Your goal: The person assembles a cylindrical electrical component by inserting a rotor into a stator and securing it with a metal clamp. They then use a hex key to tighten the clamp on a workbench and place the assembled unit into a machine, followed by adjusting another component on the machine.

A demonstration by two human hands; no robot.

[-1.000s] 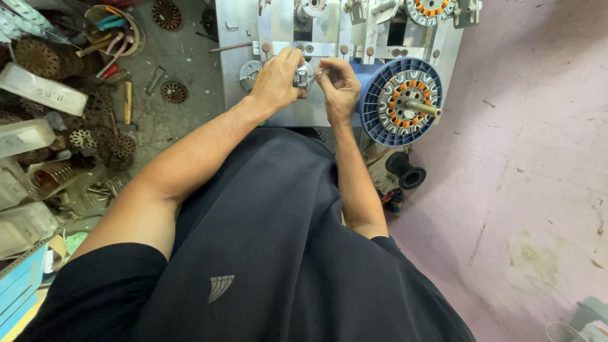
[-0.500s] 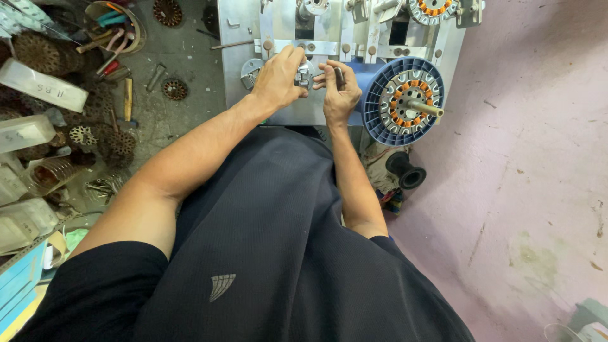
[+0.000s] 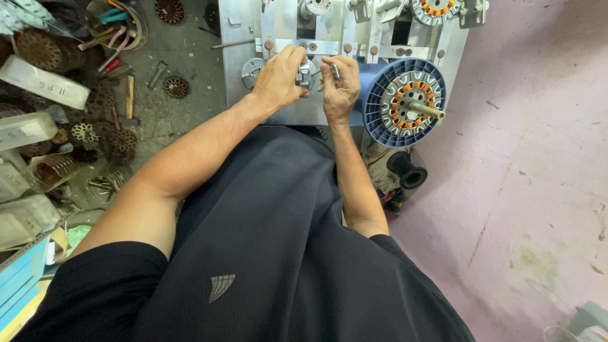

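A grey metal machine (image 3: 250, 69) stands in front of me. My left hand (image 3: 278, 79) grips a small round metal part (image 3: 304, 73) on its face. Close to the right, my right hand (image 3: 339, 85) pinches a thin shiny metal tool (image 3: 334, 71) beside that part. A blue round disc carrying a copper-wound stator (image 3: 405, 101) is mounted on the machine just right of my right hand, with a metal shaft sticking out of its centre.
On the left floor lie several rusty stator cores (image 3: 38, 47), a bowl of hand tools (image 3: 117, 19), clear plastic boxes (image 3: 25, 130) and a wire coil (image 3: 54, 171). A black round part (image 3: 408, 174) sits below the disc. Pink floor (image 3: 538, 158) spreads to the right.
My right hand has shifted slightly left and upward toward the small metal part, its fingers now pinching the thin tool. My left hand has kept its grip.
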